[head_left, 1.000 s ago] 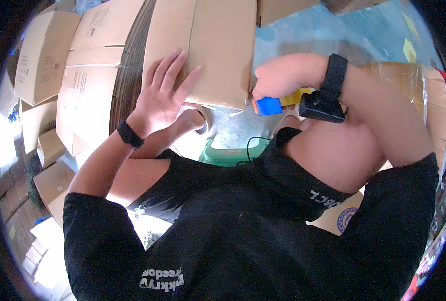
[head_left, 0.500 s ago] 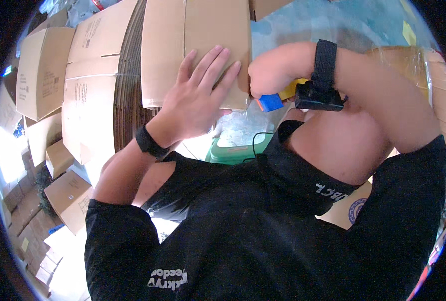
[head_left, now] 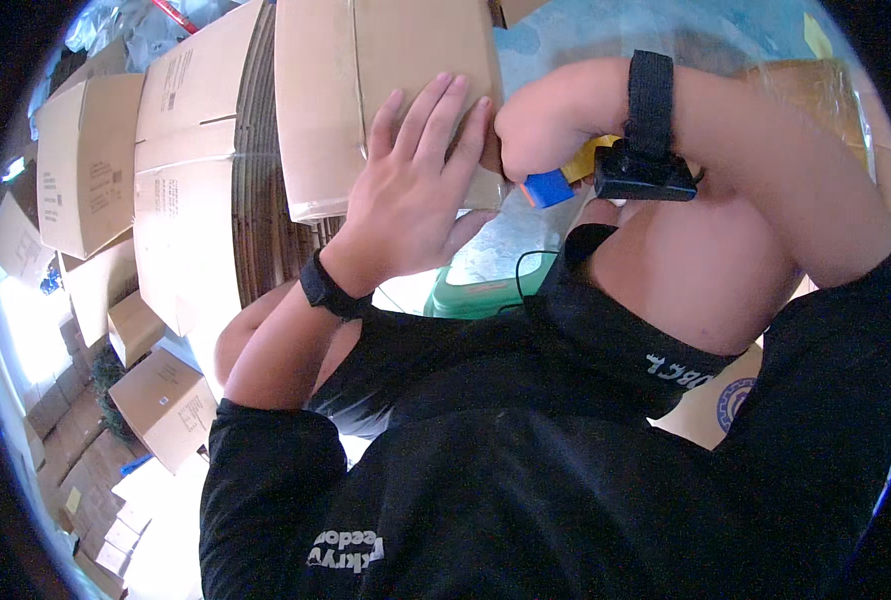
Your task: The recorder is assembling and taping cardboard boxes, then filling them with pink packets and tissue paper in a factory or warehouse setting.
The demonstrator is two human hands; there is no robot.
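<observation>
A closed brown carton (head_left: pixel 315 120) stands in front of me, with a strip of clear tape along its seam. Spread flat on its top, near the closest edge, is my left hand (head_left: pixel 405 195), fingers apart and holding nothing. At the carton's right side my right hand (head_left: pixel 545 125) is curled round a tape dispenser (head_left: pixel 549 189). The dispenser's blue end with an orange edge sticks out below the fist, and a yellow part shows beside it. My wrist and a black strapped device (head_left: pixel 645 180) hide the rest.
Bundled flattened cartons (head_left: pixel 185 210) are stacked left of the carton. More boxes (head_left: pixel 90 165) stand farther left, with a smaller box (head_left: pixel 165 405) below. A green plastic stool or bin (head_left: pixel 475 297) is between my legs. A plastic-wrapped carton (head_left: pixel 815 100) lies at the far right.
The view has shifted slightly. My left thumb sticks out farther to the right, while the left palm stays on the carton. The right hand keeps its grip on the dispenser at the carton's side.
</observation>
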